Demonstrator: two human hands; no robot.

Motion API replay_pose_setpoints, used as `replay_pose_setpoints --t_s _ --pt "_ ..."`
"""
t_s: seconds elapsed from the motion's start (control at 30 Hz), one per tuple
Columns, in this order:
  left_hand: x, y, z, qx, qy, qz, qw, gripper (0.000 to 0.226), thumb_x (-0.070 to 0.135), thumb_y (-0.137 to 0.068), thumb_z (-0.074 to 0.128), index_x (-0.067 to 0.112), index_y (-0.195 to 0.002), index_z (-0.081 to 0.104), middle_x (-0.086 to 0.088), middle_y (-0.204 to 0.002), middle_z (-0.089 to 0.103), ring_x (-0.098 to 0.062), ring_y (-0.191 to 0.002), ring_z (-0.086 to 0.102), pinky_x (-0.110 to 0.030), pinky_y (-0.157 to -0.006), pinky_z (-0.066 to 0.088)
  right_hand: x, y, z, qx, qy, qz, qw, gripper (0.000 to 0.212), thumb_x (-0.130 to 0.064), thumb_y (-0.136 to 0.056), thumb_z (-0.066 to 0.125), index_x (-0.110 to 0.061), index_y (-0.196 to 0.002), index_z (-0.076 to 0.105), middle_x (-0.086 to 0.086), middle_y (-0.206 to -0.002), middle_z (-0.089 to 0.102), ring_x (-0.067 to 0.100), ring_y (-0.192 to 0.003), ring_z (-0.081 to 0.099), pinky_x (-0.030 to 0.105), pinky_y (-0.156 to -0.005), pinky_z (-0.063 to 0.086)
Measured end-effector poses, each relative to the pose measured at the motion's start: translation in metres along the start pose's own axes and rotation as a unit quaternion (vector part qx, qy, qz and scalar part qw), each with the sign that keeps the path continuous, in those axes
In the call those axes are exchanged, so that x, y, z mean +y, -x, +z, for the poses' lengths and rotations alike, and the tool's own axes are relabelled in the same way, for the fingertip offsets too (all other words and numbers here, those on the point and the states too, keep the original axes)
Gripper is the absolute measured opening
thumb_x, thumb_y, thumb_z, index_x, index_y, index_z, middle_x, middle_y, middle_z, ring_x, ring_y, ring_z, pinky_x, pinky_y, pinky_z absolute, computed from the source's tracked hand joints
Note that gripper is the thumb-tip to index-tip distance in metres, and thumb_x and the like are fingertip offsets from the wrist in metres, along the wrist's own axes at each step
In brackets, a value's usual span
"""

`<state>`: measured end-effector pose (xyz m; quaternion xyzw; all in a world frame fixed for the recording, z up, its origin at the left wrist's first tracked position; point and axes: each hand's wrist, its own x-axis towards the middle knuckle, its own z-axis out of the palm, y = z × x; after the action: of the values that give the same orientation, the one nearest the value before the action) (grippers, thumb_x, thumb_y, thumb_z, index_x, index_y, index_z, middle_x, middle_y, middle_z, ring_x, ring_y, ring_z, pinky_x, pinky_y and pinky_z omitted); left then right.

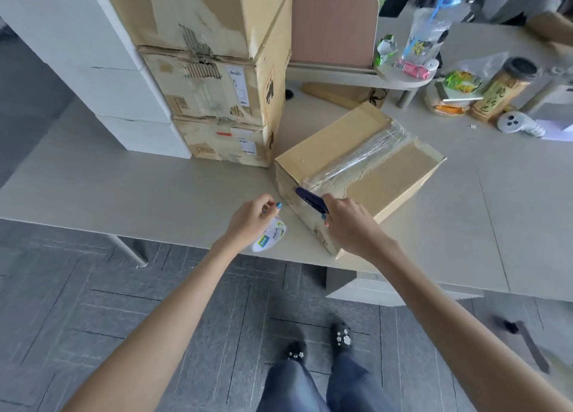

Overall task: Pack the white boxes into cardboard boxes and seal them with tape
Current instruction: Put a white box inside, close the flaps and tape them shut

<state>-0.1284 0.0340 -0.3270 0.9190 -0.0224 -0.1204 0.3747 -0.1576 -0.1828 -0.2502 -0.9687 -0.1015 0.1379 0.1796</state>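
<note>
A closed cardboard box [400, 176] lies on the table [139, 188], turned at an angle, with a strip of clear tape [356, 160] along its top seam. My right hand [350, 225] is shut on a dark blue cutter [311, 199], its tip at the near end of the tape where it folds over the box edge. My left hand [251, 222] holds a roll of clear tape [269, 236] just left of the box, at the table's front edge. White boxes [93, 70] stand stacked at the far left.
Three worn cardboard boxes [217, 79] are stacked behind, left of the taped box. Bottles, snack packs and a jar [499, 89] crowd the back right, beside a pink divider panel [333, 27]. Another person's arm [555, 30] shows at the top right. My feet are on grey floor below.
</note>
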Motion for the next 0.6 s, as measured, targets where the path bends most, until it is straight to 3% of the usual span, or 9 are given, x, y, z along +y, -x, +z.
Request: replay_pose_setpoints --t_s 0.17,0.33,0.6 --pt "-0.001 -0.002 0.001 -0.008 0.011 -0.005 1.000 0.018 0.034 -0.098 0.052 0.021 -0.087 0.057 0.006 -0.085 0.069 -0.017 -0.079 0.063 -0.029 -0.063 0.040 -0.014 0.016 0.005 0.003 0.049 -0.005 0.999 0.024 0.005 -0.090 0.041 -0.001 -0.112 0.049 0.013 -0.082 0.060 0.031 -0.070 0.059 0.038 -0.056 0.044" --pt "0.004 -0.003 -0.002 -0.007 -0.007 -0.008 1.000 0.017 0.031 -0.096 0.052 0.019 -0.085 0.058 0.004 -0.079 0.067 -0.019 -0.076 0.062 -0.031 -0.061 0.040 -0.027 0.013 0.012 0.005 0.079 0.003 0.997 0.020 0.009 -0.085 0.039 -0.006 -0.096 0.046 0.003 -0.066 0.037 0.028 -0.070 0.048 0.034 -0.059 0.034" --pt "0.009 -0.005 -0.001 0.022 -0.097 -0.009 0.995 0.016 0.029 -0.096 0.050 0.019 -0.087 0.059 -0.002 -0.080 0.068 -0.027 -0.077 0.062 -0.033 -0.064 0.044 -0.034 0.009 0.016 0.025 0.087 0.008 0.996 0.026 0.009 -0.088 0.038 0.001 -0.108 0.053 0.009 -0.080 0.048 0.027 -0.070 0.047 0.032 -0.060 0.034"
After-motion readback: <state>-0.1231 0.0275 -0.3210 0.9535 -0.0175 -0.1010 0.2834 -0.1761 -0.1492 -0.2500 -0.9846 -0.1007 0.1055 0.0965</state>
